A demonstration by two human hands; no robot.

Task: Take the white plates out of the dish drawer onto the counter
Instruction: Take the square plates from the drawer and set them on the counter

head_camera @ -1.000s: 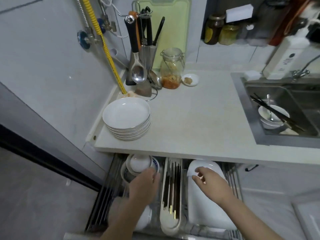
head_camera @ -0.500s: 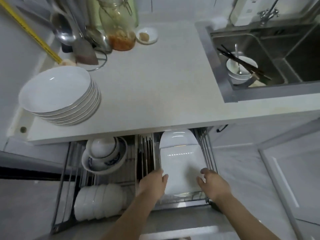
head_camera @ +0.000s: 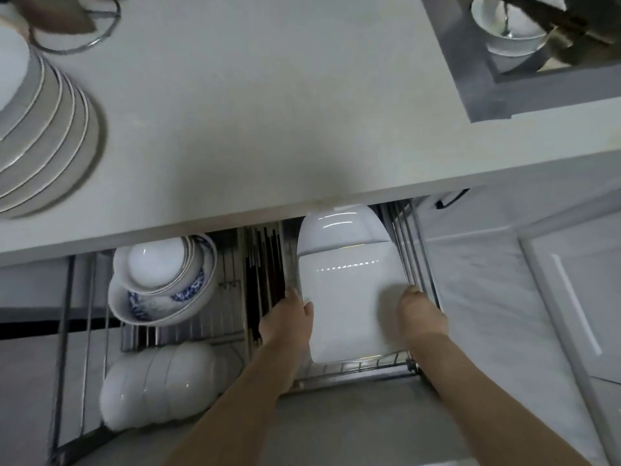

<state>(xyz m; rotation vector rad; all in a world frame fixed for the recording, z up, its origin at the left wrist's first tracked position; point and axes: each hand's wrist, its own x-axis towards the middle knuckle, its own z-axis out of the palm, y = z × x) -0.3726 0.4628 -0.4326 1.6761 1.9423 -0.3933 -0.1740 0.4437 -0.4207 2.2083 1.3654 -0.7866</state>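
The wire dish drawer (head_camera: 356,368) is pulled out below the counter (head_camera: 252,112). In its right bay lies a white rectangular plate (head_camera: 353,304), with a rounded white plate (head_camera: 339,230) behind it, partly under the counter edge. My left hand (head_camera: 285,321) grips the rectangular plate's left edge, thumb on top. My right hand (head_camera: 421,314) holds its right edge, fingers tucked down beside the rack wires. A stack of round white plates (head_camera: 37,129) sits on the counter at far left.
Stacked bowls, one blue-patterned (head_camera: 161,280), and a row of white bowls (head_camera: 154,385) fill the drawer's left bay. Chopsticks (head_camera: 265,264) lie in the middle slot. A sink (head_camera: 524,38) with a bowl is at top right. A white cabinet door (head_camera: 578,314) stands right.
The view has dropped closer to the drawer. Both hands moved from the plate's near end to its left and right edges and closed on it.
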